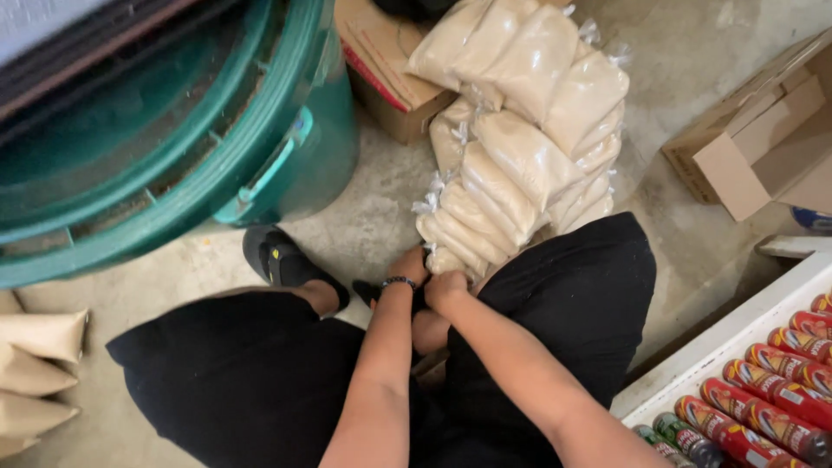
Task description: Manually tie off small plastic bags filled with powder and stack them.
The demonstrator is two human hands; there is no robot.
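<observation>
I am crouched over a concrete floor in black shorts. A heap of clear plastic bags filled with pale beige granules (520, 130) lies in front of my knees. My left hand (412, 264), with a beaded bracelet at the wrist, reaches to the lowest bags of the heap. My right hand (444, 288) sits beside it, fingers curled at the same bottom bag (446, 258). Both hands touch that bag; whether they grip it is hidden by the hands themselves.
A large green plastic bin (173, 147) stands at the left. Cardboard boxes sit behind the heap (390, 78) and at the right (763, 147). A white shelf (737, 338) at lower right holds red cans. More beige bags (39, 373) lie at far left.
</observation>
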